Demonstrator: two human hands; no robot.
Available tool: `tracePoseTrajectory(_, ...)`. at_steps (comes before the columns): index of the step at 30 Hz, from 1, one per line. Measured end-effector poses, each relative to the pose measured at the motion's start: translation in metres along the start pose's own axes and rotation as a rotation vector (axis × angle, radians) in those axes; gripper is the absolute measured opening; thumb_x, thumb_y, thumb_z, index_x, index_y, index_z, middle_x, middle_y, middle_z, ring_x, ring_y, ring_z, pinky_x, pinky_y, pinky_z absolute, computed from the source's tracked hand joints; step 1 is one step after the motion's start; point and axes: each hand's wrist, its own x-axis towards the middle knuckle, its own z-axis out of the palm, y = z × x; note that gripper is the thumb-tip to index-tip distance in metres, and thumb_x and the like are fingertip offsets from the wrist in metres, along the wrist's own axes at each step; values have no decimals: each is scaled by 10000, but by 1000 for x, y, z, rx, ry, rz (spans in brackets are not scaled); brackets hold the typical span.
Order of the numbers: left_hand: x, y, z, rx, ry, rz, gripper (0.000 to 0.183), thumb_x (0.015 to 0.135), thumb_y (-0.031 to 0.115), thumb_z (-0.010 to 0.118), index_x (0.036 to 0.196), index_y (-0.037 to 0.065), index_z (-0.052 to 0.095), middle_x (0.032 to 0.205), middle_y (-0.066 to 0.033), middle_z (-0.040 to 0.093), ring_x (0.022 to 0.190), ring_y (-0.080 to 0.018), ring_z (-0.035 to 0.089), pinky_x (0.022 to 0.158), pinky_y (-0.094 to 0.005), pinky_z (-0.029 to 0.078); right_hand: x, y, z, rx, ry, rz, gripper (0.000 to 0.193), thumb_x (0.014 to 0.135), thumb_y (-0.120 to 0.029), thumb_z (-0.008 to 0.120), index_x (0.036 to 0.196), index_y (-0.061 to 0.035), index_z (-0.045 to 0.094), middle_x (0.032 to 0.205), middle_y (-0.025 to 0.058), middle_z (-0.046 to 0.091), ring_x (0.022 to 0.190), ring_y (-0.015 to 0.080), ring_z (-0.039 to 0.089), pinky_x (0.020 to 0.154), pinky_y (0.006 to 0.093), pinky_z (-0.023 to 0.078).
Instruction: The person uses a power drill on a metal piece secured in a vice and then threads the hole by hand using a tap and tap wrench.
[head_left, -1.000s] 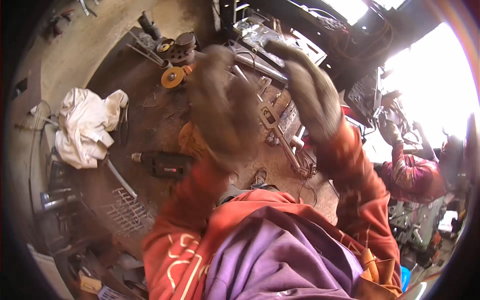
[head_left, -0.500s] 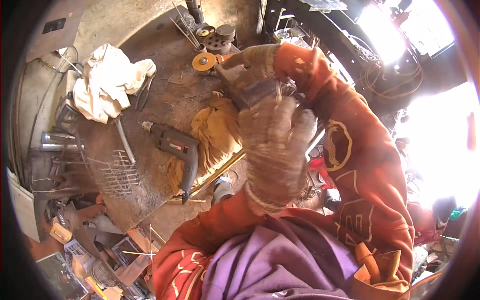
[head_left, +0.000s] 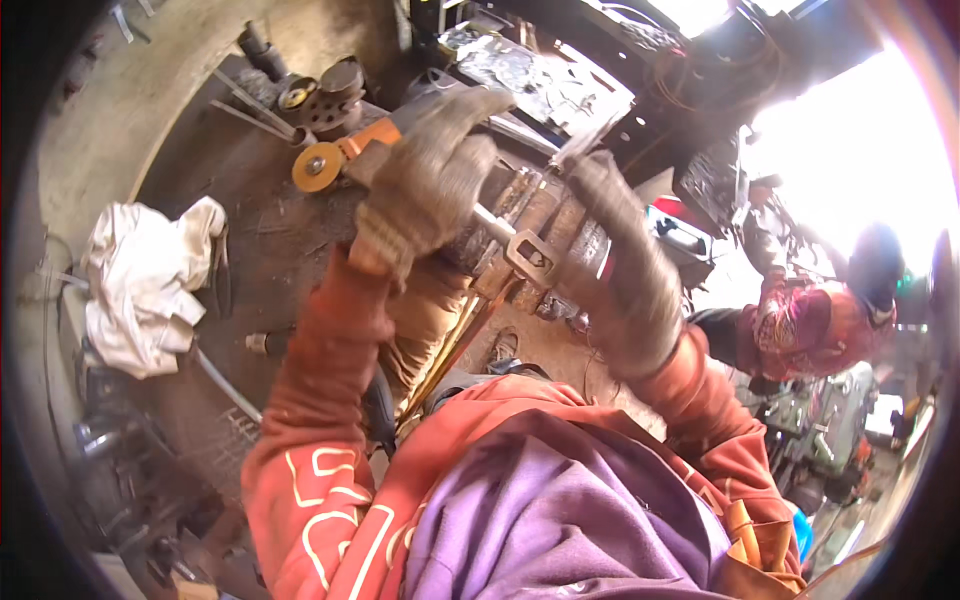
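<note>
Roughly left of the metal bracket (head_left: 528, 255), white cloth (head_left: 140, 285) lies on the floor, orange-disc grinder (head_left: 325, 160) above-left of it. Left hand (head_left: 425, 190), gloved, fingers curled, grips a rod meeting the bracket; right hand (head_left: 620, 270), gloved, cups it from the right. Advisable: steady the rod, keep fingers off the bracket opening.

Two gloved hands, left hand (head_left: 425, 195) and right hand (head_left: 615, 270), one orange angle grinder (head_left: 330, 160), one white cloth (head_left: 145, 280), one drill (head_left: 275, 343), and a second person (head_left: 820, 320) at right.
</note>
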Motion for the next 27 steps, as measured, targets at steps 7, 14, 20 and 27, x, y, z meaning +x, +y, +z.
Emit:
tracePoseTrajectory(7,36,-18,36,-290,-123,-57,444,986,200,669,1376,-11,641,1394,-189,633,1287,-365,605,1115,-457,468,21,-72,56,36,132,-224,661,908,-232,790,1486,-9,558,1550,243,536,1512,456,428,1252,600,268)
tracePoseTrajectory(14,-77,140,30,147,351,-239,466,971,250,690,1368,9,647,1392,-194,622,1304,-395,586,1138,-512,427,160,14,43,-268,-65,-247,499,876,-467,779,1184,-74,771,1166,184,742,1108,355,709,896,465,589)
tracePoseTrajectory(20,-90,139,36,706,241,-200,400,997,222,675,1340,17,671,1342,-199,637,1235,-406,623,1061,-500,485,153,74,69,62,-982,-256,624,904,-345,792,1433,-51,638,1448,185,645,1323,306,637,1057,426,537)
tracePoseTrajectory(27,-25,34,-11,171,138,-136,275,990,152,653,1195,-20,715,1128,-202,746,1082,-380,710,963,-412,562,25,29,-8,210,-138,-4,908,817,-371,926,1545,-17,517,1552,215,550,1461,330,517,1212,473,397)
